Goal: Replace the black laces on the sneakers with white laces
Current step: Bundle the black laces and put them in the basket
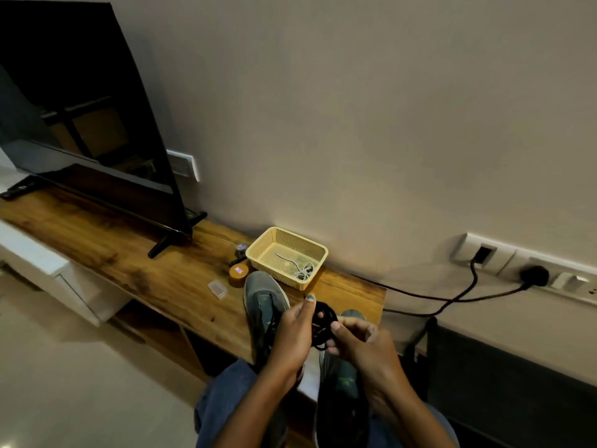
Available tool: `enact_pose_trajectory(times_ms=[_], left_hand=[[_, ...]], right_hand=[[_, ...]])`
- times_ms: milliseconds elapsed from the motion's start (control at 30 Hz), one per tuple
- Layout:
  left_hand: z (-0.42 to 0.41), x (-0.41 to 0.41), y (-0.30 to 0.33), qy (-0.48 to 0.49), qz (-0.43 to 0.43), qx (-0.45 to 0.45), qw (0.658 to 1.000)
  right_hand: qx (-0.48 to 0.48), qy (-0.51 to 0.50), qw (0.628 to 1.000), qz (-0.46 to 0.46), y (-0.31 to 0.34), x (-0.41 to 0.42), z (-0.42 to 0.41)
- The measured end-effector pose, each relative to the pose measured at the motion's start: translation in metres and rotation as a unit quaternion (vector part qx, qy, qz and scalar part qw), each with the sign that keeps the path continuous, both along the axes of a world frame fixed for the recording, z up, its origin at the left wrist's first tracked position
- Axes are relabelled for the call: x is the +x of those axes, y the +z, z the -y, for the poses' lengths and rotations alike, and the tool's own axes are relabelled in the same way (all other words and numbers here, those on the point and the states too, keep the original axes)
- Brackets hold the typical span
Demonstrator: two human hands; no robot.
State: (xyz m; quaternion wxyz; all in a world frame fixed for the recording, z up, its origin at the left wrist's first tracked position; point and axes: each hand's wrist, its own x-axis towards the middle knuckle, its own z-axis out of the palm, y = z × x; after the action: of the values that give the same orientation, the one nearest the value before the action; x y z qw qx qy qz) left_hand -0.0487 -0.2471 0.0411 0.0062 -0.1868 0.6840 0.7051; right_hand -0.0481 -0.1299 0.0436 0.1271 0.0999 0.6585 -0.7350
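While both hands point(323, 334) pinch coiled black lace point(324, 324), 2 sneakers point(263, 302) below, white lace point(302, 271) in basket point(258, 250)

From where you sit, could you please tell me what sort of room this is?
Probably a living room at home: a television stands on a low wooden cabinet against a plain wall with sockets.
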Motion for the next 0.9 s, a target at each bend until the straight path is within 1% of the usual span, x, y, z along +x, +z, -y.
enact_pose_trajectory(times_ms=[67,133,233,333,600,667,733,900], left_hand=[[0.012,-0.023,-0.006,0.012,0.000,0.004,1.000],[0.025,-0.046,-0.013,0.041,-0.001,0.029,0.999],[0.045,-0.084,-0.027,0.080,0.007,0.117,0.990],[0.067,-0.119,-0.046,0.098,0.010,0.173,0.980],[0.118,-0.196,-0.087,0.139,-0.015,0.242,0.960],[0.124,-0.204,-0.100,0.138,-0.012,0.224,0.965],[0.128,-0.206,-0.110,0.147,-0.002,0.194,0.970],[0.133,-0.203,-0.128,0.185,0.020,0.155,0.970]], right_hand=[[-0.011,0.009,1.000,0.007,-0.005,-0.029,0.012],[-0.027,0.009,0.999,0.013,-0.011,-0.058,0.022],[-0.049,0.017,0.998,0.028,-0.025,-0.105,0.042],[-0.073,0.028,0.996,0.049,-0.041,-0.153,0.064],[-0.081,0.067,0.988,0.113,-0.096,-0.270,0.146],[-0.064,0.073,0.985,0.141,-0.115,-0.288,0.165],[-0.024,0.086,0.983,0.161,-0.129,-0.298,0.179],[0.110,0.115,0.977,0.141,-0.153,-0.312,0.194]])
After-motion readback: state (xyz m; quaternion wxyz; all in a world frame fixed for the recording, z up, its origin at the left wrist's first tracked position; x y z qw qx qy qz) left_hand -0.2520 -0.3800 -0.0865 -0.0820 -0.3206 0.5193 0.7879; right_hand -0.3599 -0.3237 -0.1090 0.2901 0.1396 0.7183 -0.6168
